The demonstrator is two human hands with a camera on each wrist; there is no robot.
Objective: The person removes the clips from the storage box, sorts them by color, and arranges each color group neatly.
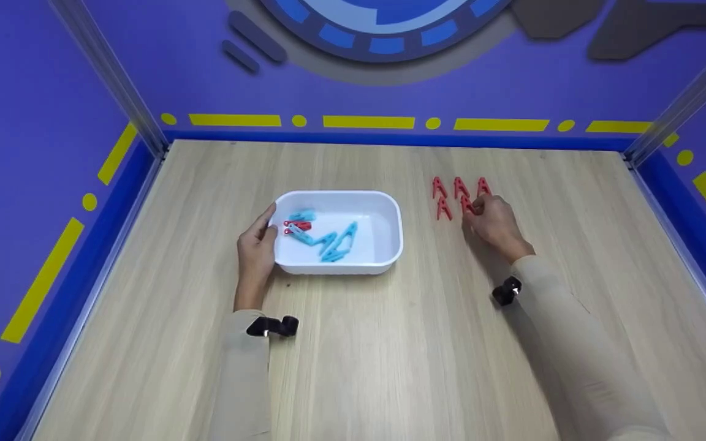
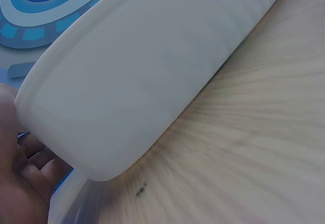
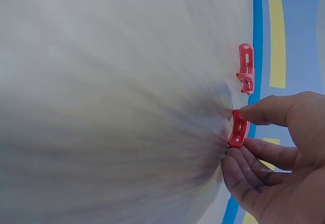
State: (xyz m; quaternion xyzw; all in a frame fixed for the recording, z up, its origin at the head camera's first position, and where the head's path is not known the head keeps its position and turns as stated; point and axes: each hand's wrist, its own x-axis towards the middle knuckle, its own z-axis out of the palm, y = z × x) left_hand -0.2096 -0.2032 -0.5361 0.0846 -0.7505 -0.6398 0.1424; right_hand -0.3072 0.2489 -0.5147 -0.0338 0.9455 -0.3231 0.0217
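Note:
At the left end of a white plastic tub (image 1: 338, 269), my left hand (image 1: 257, 251) grips the wall, its thumb at the rim. The left wrist view shows the tub's outer side (image 2: 117, 82) with curled fingers (image 2: 38, 158) by its end. Inside the tub lie several light-blue clothespins (image 1: 347, 237) and red ones (image 1: 299, 226). My right hand (image 1: 495, 225) pinches a red clothespin (image 3: 238, 128) between thumb and fingers, at the tabletop. Several other red clothespins (image 1: 459, 187) stand around it in two rows; one more (image 3: 246, 69) shows in the right wrist view.
The wooden table (image 1: 353, 355) is bounded by a purple-blue back wall (image 1: 365, 92) and side walls with yellow markings. Metal posts (image 1: 114, 79) rise at the back corners. A small dark mark (image 2: 141, 189) is on the tabletop near the tub.

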